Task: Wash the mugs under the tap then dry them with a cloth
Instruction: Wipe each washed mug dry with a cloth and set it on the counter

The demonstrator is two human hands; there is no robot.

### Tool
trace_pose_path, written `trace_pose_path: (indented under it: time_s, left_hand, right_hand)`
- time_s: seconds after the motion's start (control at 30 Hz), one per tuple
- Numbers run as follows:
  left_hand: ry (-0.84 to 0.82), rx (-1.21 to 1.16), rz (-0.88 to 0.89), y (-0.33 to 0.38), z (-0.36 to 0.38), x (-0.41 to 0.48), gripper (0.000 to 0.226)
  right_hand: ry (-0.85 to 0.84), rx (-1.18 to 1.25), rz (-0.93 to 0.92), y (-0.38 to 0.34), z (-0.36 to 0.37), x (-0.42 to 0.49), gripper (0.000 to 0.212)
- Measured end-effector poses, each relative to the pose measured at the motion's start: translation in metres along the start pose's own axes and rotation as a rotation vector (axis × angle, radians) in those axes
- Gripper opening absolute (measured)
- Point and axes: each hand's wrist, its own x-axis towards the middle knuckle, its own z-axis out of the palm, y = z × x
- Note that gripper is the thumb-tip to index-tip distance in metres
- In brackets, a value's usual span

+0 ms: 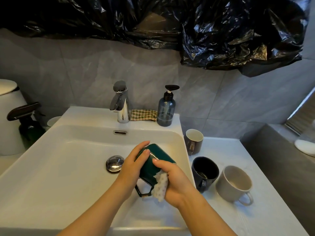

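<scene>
Scrubbing a dark green glazed mug over the white ceramic basin, with both grips closed on their loads.

The left hand is wrapping the mug's body, holding it tilted bottom-up with the handle hanging low, while the right hand is pinching a pale knobbly sponge against its side. A wet, soapy glaze could be slipping in that one-handed hold, and a drop would be knocking the mug against hard basin or the chrome drain plug just beside it. No water seems to be running from the chrome tap. Three more mugs, brown, navy and grey, are crowding the white desk near the right elbow. The checked cloth is lying wedged between tap and blue soap dispenser.
</scene>
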Motion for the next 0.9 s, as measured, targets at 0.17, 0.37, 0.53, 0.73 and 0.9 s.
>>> trace_pose_path:
  time_s: [0.17, 0.37, 0.53, 0.73, 0.9]
  left_hand:
    - [-0.322, 0.068, -0.456, 0.008, -0.024, 0.001, 0.052]
    - [-0.131, -0.085, -0.616, 0.004, -0.019, -0.003, 0.045]
    - [0.029, -0.394, -0.688, -0.011, -0.036, -0.003, 0.051]
    - [0.021, -0.683, -0.717, -0.015, -0.042, 0.001, 0.049]
    - [0.042, -0.601, -0.699, -0.016, -0.033, 0.003, 0.052]
  right_hand:
    - [-0.005, -0.844, 0.031, -0.009, -0.007, -0.007, 0.052]
    - [0.045, -1.005, -0.134, -0.006, 0.004, -0.012, 0.021]
    - [0.267, -0.582, -0.135, -0.031, -0.002, -0.015, 0.012]
    - [0.352, -0.57, -0.417, -0.032, 0.005, -0.015, 0.015]
    - [0.137, -1.659, -0.664, -0.002, 0.006, -0.01, 0.043]
